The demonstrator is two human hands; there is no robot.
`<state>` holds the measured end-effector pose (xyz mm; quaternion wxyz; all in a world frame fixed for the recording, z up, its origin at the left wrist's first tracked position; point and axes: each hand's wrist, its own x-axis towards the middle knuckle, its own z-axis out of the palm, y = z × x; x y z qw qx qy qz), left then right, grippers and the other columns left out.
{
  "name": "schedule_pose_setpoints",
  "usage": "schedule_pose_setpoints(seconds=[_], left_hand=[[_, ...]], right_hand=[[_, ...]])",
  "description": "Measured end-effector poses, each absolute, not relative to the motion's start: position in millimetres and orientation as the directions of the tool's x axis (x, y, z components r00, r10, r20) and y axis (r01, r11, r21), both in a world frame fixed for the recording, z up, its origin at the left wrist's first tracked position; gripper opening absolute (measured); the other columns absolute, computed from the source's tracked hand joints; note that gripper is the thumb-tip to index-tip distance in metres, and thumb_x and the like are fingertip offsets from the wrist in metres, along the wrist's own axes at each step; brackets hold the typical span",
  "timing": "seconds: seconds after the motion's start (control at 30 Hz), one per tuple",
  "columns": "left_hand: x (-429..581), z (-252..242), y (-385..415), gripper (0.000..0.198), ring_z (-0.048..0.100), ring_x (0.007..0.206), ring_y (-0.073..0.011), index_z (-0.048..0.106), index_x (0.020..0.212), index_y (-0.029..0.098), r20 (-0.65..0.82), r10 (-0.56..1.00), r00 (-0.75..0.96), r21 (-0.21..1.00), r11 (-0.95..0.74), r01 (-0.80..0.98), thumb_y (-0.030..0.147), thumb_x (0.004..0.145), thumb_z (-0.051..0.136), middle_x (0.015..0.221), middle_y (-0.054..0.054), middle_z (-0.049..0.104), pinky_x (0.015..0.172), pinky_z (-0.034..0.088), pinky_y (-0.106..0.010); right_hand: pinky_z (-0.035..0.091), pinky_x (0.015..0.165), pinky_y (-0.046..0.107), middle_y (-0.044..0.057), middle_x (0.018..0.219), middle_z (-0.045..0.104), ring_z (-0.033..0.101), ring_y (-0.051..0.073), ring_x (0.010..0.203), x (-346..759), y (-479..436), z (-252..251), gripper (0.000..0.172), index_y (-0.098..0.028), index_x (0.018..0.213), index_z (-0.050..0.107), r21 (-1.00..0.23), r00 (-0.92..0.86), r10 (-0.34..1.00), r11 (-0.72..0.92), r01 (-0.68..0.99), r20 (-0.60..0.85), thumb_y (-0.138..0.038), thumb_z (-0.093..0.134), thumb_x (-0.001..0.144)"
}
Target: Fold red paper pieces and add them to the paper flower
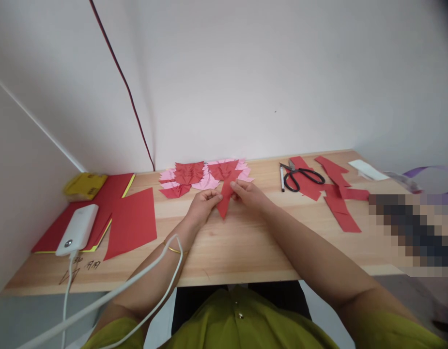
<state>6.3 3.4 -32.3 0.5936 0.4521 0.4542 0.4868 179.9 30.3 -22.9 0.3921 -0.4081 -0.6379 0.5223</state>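
A piece of red paper with a pointed lower end is held between my two hands above the wooden table. My left hand pinches its left edge between thumb and fingers. On the other edge, slightly higher, my right hand grips it with thumb and fingertips. Just beyond the hands lie pleated red paper pieces and pleated pink paper pieces, overlapping near the wall. The top of the held paper overlaps them in view, so its upper outline is hard to separate.
Black-handled scissors, a pen and red paper scraps lie to the right. On the left are a red sheet, a white power bank and a yellow packet. A white cable crosses over my left forearm.
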Motion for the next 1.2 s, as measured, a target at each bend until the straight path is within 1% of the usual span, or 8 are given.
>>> schedule_pose_setpoints(seconds=[0.1,0.23,0.43,0.57,0.73,0.87,1.0,1.2], left_hand=[[5.6,-32.8,5.2,0.02,0.049,0.055,-0.0081,0.06,0.069,0.013,-0.102,0.993,0.062,0.968,0.113,-0.222,0.028,0.063,0.071,0.061,0.001,0.058,0.056,0.038,-0.021],[5.8,-32.0,6.0,0.019,0.047,0.054,-0.007,0.059,0.068,0.013,-0.085,0.996,0.029,0.964,0.089,-0.252,0.027,0.064,0.07,0.06,0.002,0.056,0.055,0.036,-0.02],[8.1,-27.9,3.6,0.021,0.047,0.053,-0.007,0.059,0.069,0.013,-0.099,0.994,0.051,0.961,0.108,-0.254,0.028,0.062,0.072,0.06,0.002,0.056,0.055,0.036,-0.02],[8.4,-28.1,2.7,0.019,0.046,0.052,-0.006,0.059,0.069,0.013,-0.086,0.993,0.075,0.97,0.101,-0.22,0.026,0.063,0.071,0.058,0.003,0.056,0.053,0.034,-0.019],[7.5,-31.1,2.9,0.019,0.045,0.051,-0.0059,0.059,0.069,0.013,-0.075,0.994,0.076,0.981,0.087,-0.172,0.028,0.064,0.07,0.057,0.003,0.055,0.053,0.033,-0.019],[7.6,-30.2,2.9,0.021,0.044,0.052,-0.0064,0.058,0.069,0.013,-0.07,0.995,0.064,0.985,0.079,-0.154,0.031,0.064,0.069,0.057,0.003,0.054,0.053,0.033,-0.019],[8.5,-28.0,2.3,0.021,0.044,0.052,-0.0065,0.058,0.07,0.014,-0.066,0.996,0.062,0.988,0.074,-0.139,0.031,0.065,0.069,0.058,0.003,0.054,0.053,0.033,-0.019],[8.4,-27.3,1.4,0.022,0.045,0.053,-0.007,0.058,0.069,0.014,-0.051,0.998,0.045,0.993,0.055,-0.101,0.032,0.064,0.069,0.059,0.003,0.054,0.053,0.034,-0.02]], right_hand=[[0.036,0.058,0.023,-0.001,0.065,0.053,0.045,0.01,0.058,182.6,34.7,-25.5,0.039,-0.017,0.074,0.056,-0.992,-0.373,0.926,0.093,0.081,0.056,-0.055,0.047,0.08],[0.034,0.058,0.023,-0.002,0.067,0.052,0.044,0.009,0.059,183.2,33.9,-23.4,0.028,-0.017,0.075,0.057,-0.984,-0.44,0.897,0.101,0.146,0.027,-0.045,0.055,0.077],[0.031,0.057,0.023,-0.004,0.064,0.045,0.038,0.009,0.059,180.0,28.4,-17.1,0.022,-0.016,0.07,0.054,-0.973,-0.487,0.867,0.19,0.128,0.105,-0.037,0.056,0.076],[0.031,0.058,0.023,-0.003,0.067,0.046,0.039,0.009,0.06,179.9,30.2,-21.3,0.02,-0.017,0.069,0.053,-0.972,-0.48,0.867,0.21,0.105,0.135,-0.035,0.057,0.075],[0.03,0.057,0.023,-0.004,0.066,0.044,0.038,0.009,0.059,181.2,33.0,-24.9,0.02,-0.017,0.066,0.051,-0.968,-0.48,0.862,0.234,0.093,0.162,-0.034,0.058,0.074],[0.032,0.058,0.023,-0.003,0.066,0.046,0.04,0.01,0.06,181.5,30.9,-20.3,0.023,-0.017,0.069,0.053,-0.964,-0.486,0.865,0.22,0.152,0.121,-0.038,0.055,0.077],[0.033,0.058,0.023,-0.003,0.063,0.047,0.041,0.01,0.059,181.2,28.5,-16.3,0.028,-0.017,0.066,0.051,-0.962,-0.466,0.879,0.208,0.179,0.103,-0.041,0.049,0.081],[0.032,0.057,0.022,-0.003,0.063,0.047,0.041,0.01,0.058,181.0,32.1,-20.5,0.027,-0.018,0.066,0.051,-0.956,-0.451,0.884,0.229,0.182,0.126,-0.041,0.051,0.079]])
